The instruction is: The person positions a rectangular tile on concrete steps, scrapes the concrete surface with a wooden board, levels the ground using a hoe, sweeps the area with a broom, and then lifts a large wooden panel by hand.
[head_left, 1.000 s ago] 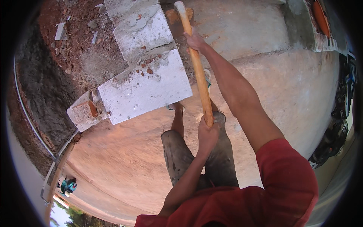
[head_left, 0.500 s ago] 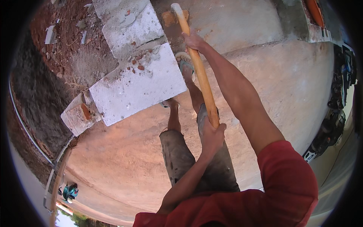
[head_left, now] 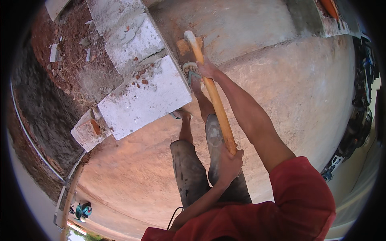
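Dusty concrete floor (head_left: 281, 100) is spreading beneath me. Both hands are gripping a wooden-handled tool (head_left: 217, 103): right hand (head_left: 206, 68) closing round the upper shaft, left hand (head_left: 230, 164) wrapping its lower end. The tool is slanting above the floor, off the white blocks' (head_left: 148, 98) right edge, its rusty-brown head (head_left: 183, 47) showing beyond my right foot (head_left: 193, 73). Those blocks are crowding that foot, reddish crumbs (head_left: 144, 81) littering their top. Red soil (head_left: 74, 30) is lying along their left edge; a small broken block (head_left: 86, 136) is sitting at their lower-left corner. Dark machinery (head_left: 359, 116), blurred, is lining the floor's right edge.
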{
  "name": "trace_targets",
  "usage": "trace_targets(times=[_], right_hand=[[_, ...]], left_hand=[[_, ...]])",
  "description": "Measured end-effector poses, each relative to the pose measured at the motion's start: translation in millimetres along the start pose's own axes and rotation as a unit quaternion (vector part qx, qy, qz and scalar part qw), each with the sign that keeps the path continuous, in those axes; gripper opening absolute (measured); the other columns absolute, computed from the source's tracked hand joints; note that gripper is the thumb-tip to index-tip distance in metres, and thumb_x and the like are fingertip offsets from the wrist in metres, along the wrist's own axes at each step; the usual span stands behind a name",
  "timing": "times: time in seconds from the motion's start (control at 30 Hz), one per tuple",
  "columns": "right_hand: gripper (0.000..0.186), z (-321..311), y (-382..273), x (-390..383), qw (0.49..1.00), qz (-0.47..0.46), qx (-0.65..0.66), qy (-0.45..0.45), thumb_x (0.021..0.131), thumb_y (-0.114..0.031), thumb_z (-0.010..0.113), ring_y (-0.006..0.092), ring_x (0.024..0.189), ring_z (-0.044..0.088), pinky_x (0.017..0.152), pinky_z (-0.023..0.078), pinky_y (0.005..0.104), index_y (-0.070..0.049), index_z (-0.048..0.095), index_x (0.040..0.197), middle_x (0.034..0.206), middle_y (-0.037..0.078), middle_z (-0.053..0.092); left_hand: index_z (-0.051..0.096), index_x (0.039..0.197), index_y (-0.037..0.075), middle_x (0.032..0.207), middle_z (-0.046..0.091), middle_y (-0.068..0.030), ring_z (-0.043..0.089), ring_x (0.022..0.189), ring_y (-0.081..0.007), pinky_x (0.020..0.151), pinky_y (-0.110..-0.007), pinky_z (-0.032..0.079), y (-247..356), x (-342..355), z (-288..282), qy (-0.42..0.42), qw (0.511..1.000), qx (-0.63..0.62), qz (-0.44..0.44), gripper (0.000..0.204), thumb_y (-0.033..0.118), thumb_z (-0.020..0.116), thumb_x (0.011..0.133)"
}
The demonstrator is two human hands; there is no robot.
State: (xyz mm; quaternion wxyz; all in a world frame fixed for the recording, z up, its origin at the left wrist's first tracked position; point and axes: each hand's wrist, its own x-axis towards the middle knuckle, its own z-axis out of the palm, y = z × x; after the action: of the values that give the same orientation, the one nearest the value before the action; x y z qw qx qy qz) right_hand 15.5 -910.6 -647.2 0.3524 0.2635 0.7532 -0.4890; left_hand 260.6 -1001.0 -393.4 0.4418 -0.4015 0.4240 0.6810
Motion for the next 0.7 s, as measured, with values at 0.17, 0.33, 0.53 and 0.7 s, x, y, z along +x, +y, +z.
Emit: trace_targets(times=[0.17, 0.33, 0.53, 0.7], right_hand=[[0.039, 3.1, -6.4, -10.3, 0.998, 0.001, 0.059, -0.03, 0.1, -0.027, 0.048, 0.0258, 0.048, 0.06, 0.042, 0.054, 0.0398, -0.004, 0.032, 0.127, 0.081, 0.017, 0.055], [0.043, -16.2, -13.5, 14.9, 0.983, 0.111, 0.145, -0.035, 0.1, -0.029, 0.052, 0.0246, 0.057, 0.063, 0.048, 0.056, 0.0367, -0.001, 0.035, 0.127, 0.082, 0.016, 0.057], [0.042, -61.9, 12.9, 24.0, 0.962, 0.149, 0.228, 0.032, 0.098, -0.032, 0.055, 0.0224, 0.059, 0.063, 0.05, 0.056, 0.034, 0.003, 0.05, 0.12, 0.08, 0.016, 0.063], [0.04, -105.3, 44.1, -19.6, 0.904, 0.144, 0.402, 0.038, 0.091, -0.031, 0.069, 0.0177, 0.052, 0.057, 0.045, 0.051, 0.0303, 0.0, 0.052, 0.109, 0.074, 0.011, 0.058]], left_hand=[[0.041, 0.116, 0.0, 0.079, 0.053, -0.0069, 0.052, 0.05, -0.0129, 0.046, -0.028, 0.043, 5.0, -5.7, -6.3, -0.035, 0.999, -0.026, 0.03, 0.037, 0.005, 0.062, 0.086], [0.047, 0.117, 0.003, 0.082, 0.053, -0.0043, 0.054, 0.055, -0.0121, 0.047, -0.027, 0.044, 61.4, 2.3, -23.1, -0.11, 0.987, -0.021, 0.119, 0.033, 0.019, 0.06, 0.092], [0.044, 0.128, 0.005, 0.096, 0.06, -0.0076, 0.066, 0.074, -0.0144, 0.054, -0.028, 0.054, 137.5, -9.1, -6.0, -0.218, 0.974, -0.067, -0.012, 0.046, 0.034, 0.058, 0.096], [0.04, 0.132, 0.003, 0.113, 0.057, -0.0124, 0.066, 0.09, -0.0194, 0.074, -0.033, 0.056, 190.0, -22.8, 32.1, -0.206, 0.978, -0.028, -0.016, 0.062, 0.042, 0.065, 0.091]])
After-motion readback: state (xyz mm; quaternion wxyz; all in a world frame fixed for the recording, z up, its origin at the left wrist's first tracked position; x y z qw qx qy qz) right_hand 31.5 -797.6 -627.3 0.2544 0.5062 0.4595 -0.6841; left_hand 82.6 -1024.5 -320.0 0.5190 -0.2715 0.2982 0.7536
